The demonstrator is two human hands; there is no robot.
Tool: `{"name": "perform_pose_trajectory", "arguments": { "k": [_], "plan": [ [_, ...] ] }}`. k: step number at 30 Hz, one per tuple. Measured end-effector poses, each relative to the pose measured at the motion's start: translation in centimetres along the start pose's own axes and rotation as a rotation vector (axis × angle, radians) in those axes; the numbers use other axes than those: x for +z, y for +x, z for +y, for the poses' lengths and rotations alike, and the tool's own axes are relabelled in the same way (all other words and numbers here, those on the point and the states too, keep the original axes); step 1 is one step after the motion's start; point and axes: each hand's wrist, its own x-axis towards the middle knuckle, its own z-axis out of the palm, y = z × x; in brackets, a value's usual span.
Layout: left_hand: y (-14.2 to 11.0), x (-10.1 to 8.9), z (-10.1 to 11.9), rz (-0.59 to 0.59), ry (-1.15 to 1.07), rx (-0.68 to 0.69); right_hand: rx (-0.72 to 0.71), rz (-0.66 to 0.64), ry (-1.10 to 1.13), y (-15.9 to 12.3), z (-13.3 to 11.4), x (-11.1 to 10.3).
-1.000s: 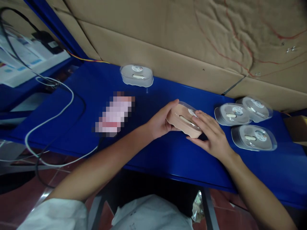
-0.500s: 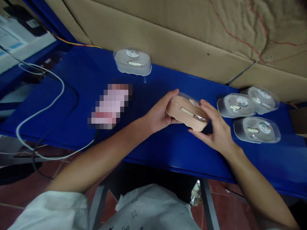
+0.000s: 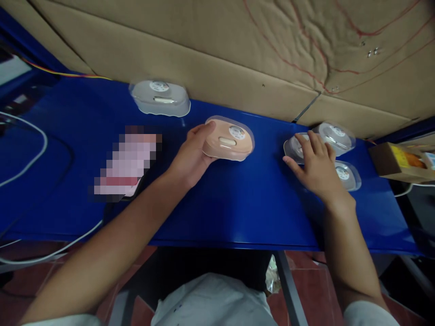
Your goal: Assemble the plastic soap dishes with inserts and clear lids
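My left hand (image 3: 190, 156) grips the left end of a peach oval case (image 3: 228, 139) with a clear lid, which rests on the blue table (image 3: 238, 208) near the cardboard wall. My right hand (image 3: 314, 165) lies with spread fingers over a cluster of grey oval cases with clear lids: one case (image 3: 292, 147) under the fingertips, another (image 3: 336, 136) behind, a third (image 3: 346, 174) partly hidden by the hand. Whether the fingers grip one is unclear.
Another grey oval case (image 3: 159, 97) sits at the back left by the cardboard wall (image 3: 238, 54). A pixelated pink object (image 3: 127, 163) lies left of my left arm. White cables (image 3: 30, 149) trail at the left. A brown box (image 3: 401, 160) sits at the right edge.
My right hand has let go of the peach case and moved right onto the grey cases. My left hand has set the peach case down farther back on the table.
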Motion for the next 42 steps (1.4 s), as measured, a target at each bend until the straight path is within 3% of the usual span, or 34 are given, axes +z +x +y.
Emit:
{"name": "perform_pose_trajectory", "arguments": {
  "k": [3, 6, 9, 12, 15, 18, 21, 24, 26, 30, 33, 37, 42],
  "plan": [
    [0.8, -0.5, -0.1, 0.198, 0.000, 0.106, 0.062, -0.049, -0.058, -0.5, 0.7, 1.1],
    [1.4, -0.8, -0.7, 0.277, 0.087, 0.175, -0.055, -0.112, -0.036, -1.0, -1.3, 0.4],
    [1.9, -1.2, -1.4, 0.267, 0.196, 0.246, -0.246, -0.209, 0.088, -1.4, -3.8, -1.6],
    [1.9, -1.6, -1.6, 0.264, 0.343, 0.392, -0.375, -0.225, 0.184, -1.5, -4.9, -2.8],
    [1.1, -1.6, -1.1, 0.244, 0.540, 0.662, -0.390, -0.203, 0.180, -1.3, -4.7, -2.3],
    [-0.4, -1.0, -0.3, 0.090, 0.693, 0.799, -0.405, -0.261, 0.217, -1.0, -4.5, -1.0],
    [-2.0, 0.2, -0.1, -0.116, 0.780, 0.749, -0.453, -0.332, 0.308, -0.9, -5.2, 0.2],
    [-3.2, 1.3, -0.6, -0.220, 0.742, 0.606, -0.493, -0.314, 0.383, -1.1, -6.4, 0.8],
    [-3.7, 1.7, -0.8, -0.213, 0.692, 0.565, -0.533, -0.294, 0.416, -1.4, -7.3, 0.9],
    [-3.6, 1.6, -0.8, -0.088, 0.632, 0.592, -0.580, -0.235, 0.357, -2.3, -8.6, 0.4],
    [-2.6, 1.0, -0.3, -0.091, 0.613, 0.518, -0.583, -0.160, 0.258, -2.7, -9.0, 0.1],
    [-1.7, 0.7, 0.4, -0.247, 0.582, 0.286, -0.502, -0.076, 0.218, -2.3, -8.3, 0.1],
    [-2.5, 0.5, 0.2, -0.447, 0.602, 0.334, -0.319, -0.102, 0.267, -1.2, -6.2, 0.5]
  ]
}}
